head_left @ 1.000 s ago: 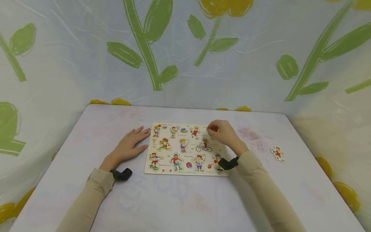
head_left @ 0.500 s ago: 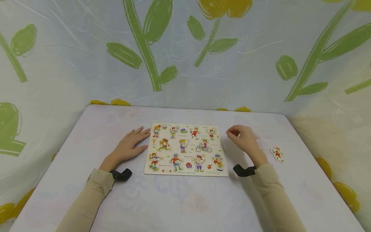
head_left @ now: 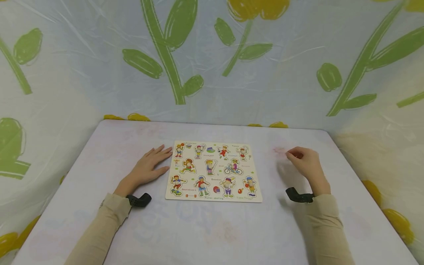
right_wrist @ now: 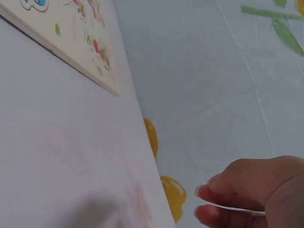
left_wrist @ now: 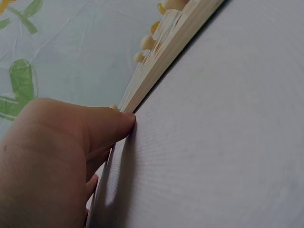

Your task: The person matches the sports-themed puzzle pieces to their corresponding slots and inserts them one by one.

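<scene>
A wooden peg puzzle board (head_left: 197,173) lies flat mid-table, with several sport figures that bear round knobs. Its top-row football player (head_left: 223,151) shows no knob. My left hand (head_left: 145,169) rests on the table with fingers spread, and in the left wrist view the thumb (left_wrist: 111,126) meets the board's wooden edge. To the right of the board my right hand (head_left: 306,163) hovers over the table, its shadow below. Its thumb and forefinger stand slightly apart in the right wrist view, with nothing between them. The loose football-player piece is hidden behind this hand and wrist.
The pale table (head_left: 198,235) has rounded far corners. A hanging sheet (head_left: 281,92) with green stems and yellow flowers surrounds it at the back and sides. A black wrist camera (head_left: 299,195) sits on the right wrist, another (head_left: 140,200) on the left.
My right hand has moved rightward from the board's upper right corner, uncovering the tennis figure there, and now covers the loose football-player piece. The left hand and board have stayed put.
</scene>
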A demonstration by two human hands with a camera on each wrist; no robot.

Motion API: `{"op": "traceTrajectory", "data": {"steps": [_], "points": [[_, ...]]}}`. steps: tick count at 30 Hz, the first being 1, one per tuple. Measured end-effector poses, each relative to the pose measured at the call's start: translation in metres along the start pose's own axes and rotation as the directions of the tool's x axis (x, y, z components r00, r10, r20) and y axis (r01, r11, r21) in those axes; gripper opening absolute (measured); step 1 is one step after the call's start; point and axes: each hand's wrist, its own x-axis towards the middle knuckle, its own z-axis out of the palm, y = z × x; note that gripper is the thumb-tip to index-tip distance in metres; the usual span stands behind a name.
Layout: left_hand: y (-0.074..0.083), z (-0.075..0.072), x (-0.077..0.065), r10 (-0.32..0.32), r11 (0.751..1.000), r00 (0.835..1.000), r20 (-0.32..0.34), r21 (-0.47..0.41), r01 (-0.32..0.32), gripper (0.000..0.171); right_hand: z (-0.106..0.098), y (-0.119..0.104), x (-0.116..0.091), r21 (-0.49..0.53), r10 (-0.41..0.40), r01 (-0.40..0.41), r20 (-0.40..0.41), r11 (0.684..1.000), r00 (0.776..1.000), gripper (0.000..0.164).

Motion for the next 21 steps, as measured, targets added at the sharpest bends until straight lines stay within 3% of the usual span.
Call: {"op": "traceTrajectory", "data": {"steps": [4,8,15,21], "points": [[0.001,0.0,0.0,-0.007,1.0,1.0,0.004,-0.004,0.007,0.06,-0.013,0.014,-0.003,-0.055,0.032,-0.031,0.004,0.998,0.999,0.022],[0.002,0.0,0.0,-0.015,1.0,1.0,0.01,-0.003,0.015,0.06,-0.026,0.028,-0.007,-0.091,0.087,-0.08,0.078,0.993,0.993,0.028],[0.002,-0.001,0.0,-0.016,1.0,1.0,0.012,0.0,0.016,0.059,-0.046,0.05,-0.013,-0.136,0.202,-0.176,0.215,0.975,0.955,0.034],[0.001,-0.002,0.0,-0.011,1.0,1.0,0.01,0.0,0.011,0.059,-0.055,0.066,-0.015,-0.191,0.246,-0.193,0.317,0.963,0.916,0.033]]}}
